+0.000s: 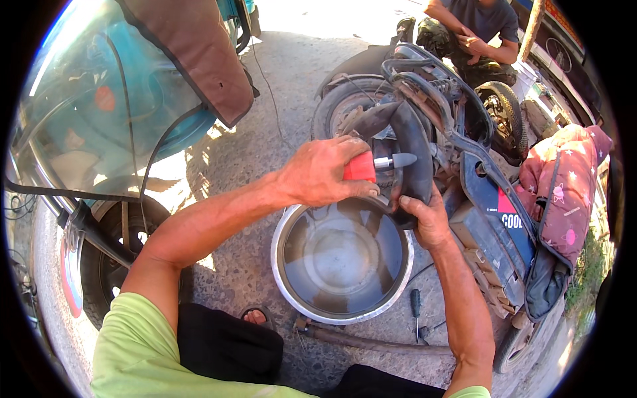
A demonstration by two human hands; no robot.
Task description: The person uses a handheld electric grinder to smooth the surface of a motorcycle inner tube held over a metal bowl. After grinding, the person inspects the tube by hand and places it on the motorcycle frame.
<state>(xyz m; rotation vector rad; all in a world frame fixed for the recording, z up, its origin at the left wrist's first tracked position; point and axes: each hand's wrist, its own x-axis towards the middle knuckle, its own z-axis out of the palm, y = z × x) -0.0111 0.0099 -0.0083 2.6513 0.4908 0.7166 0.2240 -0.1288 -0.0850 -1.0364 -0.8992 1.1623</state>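
My left hand (pixel 325 169) is closed around a red hand tool (pixel 358 168) with a short metal shaft and a grey cone-shaped tip, which lies against or just in front of a black inner tube (pixel 415 169). My right hand (pixel 428 215) grips the lower part of that tube, whose loop rises over the scooter behind. Below both hands stands a round metal basin (pixel 279 255) with shallow, murky water.
A tipped scooter (pixel 488 189) with a pink quilted cover (pixel 564 172) fills the right. A turquoise vehicle (pixel 166 142) with a clear screen stands left. Another person (pixel 481 33) sits at top right. A screwdriver (pixel 416 305) and a bar (pixel 371 341) lie near the basin.
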